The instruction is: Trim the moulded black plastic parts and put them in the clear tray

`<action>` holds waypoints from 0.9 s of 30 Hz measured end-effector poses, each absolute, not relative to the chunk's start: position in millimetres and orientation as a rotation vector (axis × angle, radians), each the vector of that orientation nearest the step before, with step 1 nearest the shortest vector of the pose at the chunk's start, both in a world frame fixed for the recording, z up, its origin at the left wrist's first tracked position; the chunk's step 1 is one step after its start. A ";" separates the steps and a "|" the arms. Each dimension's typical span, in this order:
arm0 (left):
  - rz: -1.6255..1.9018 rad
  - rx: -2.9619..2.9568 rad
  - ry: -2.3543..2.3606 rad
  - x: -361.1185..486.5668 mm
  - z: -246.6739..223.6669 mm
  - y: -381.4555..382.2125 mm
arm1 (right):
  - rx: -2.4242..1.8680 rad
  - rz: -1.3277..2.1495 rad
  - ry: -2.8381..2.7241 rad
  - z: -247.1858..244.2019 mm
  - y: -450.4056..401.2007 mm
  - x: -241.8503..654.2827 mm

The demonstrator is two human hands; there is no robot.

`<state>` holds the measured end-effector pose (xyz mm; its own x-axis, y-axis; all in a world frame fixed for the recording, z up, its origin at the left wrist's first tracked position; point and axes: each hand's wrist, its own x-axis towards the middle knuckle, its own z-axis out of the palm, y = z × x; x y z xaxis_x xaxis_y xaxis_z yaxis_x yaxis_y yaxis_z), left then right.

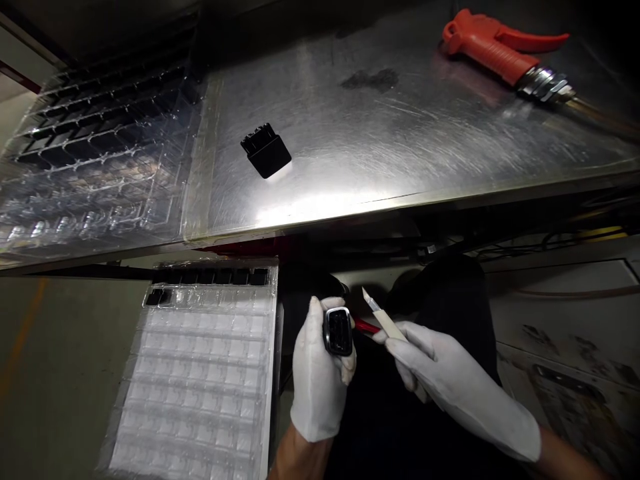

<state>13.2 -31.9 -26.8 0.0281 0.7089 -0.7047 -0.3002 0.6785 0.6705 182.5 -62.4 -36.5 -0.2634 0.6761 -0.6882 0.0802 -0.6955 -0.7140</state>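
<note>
My left hand, in a white glove, is closed around a small black plastic housing. Its rounded rectangular open end, with a shiny rim, faces up toward me. Just to the right, my right hand, also gloved, grips a craft knife by its pale handle. The blade points up and to the left, apart from the housing. A thin red rod-like thing shows between the two hands; one end is hidden by the right hand's fingers, and I cannot make out what it is.
A black connector-like part lies on the metal bench. Clear trays with black parts are stacked at left. Below, a clear tray has black parts in its top rows. A red air blow gun rests at upper right.
</note>
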 end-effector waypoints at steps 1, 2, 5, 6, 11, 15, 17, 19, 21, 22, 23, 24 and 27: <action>0.813 0.352 1.315 13.0 -27.0 -31.2 | -1.588 2.012 -0.931 -36.6 -62.2 182.5; 0.817 0.326 1.302 13.0 -27.0 -30.4 | -1.588 2.011 -0.938 -36.8 -62.1 182.6; 0.807 0.298 1.286 13.3 -27.1 -28.7 | -1.586 2.019 -0.954 -38.2 -62.3 183.0; 0.802 0.314 1.294 13.6 -27.2 -28.5 | -1.591 2.019 -0.958 -39.0 -62.4 182.9; 0.806 0.465 1.430 15.3 -28.1 -30.0 | -1.668 1.897 -0.973 -45.0 -64.2 181.6; 0.810 0.471 1.456 15.4 -29.4 -31.6 | -1.698 1.697 -1.085 -46.2 -67.1 182.2; 0.814 0.480 1.458 14.7 -30.2 -31.9 | -1.599 1.549 -1.256 -44.0 -66.9 182.7; 0.813 0.493 1.466 13.9 -31.0 -32.0 | -1.381 1.384 -1.469 -41.4 -63.8 182.1; 0.807 0.500 1.471 13.2 -31.6 -31.9 | -1.155 1.260 -1.673 -40.3 -57.9 179.8; 0.805 0.506 1.469 13.0 -32.0 -31.9 | -1.086 1.208 -1.785 -40.8 -54.4 178.0; 0.807 0.512 1.462 12.9 -32.6 -32.0 | -1.048 1.143 -1.899 -41.8 -51.0 176.0; 0.808 0.520 1.450 12.8 -33.3 -32.2 | -1.039 1.065 -2.008 -43.2 -48.2 173.9; 0.775 0.542 1.412 12.9 -35.7 -33.6 | -1.082 0.871 -2.172 -47.2 -44.1 169.7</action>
<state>12.9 -33.6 -35.7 -0.0135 0.7511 -0.6600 -0.1535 0.6507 0.7436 169.7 -44.1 -47.2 -0.5205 0.8328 0.1884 0.4716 0.4643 -0.7497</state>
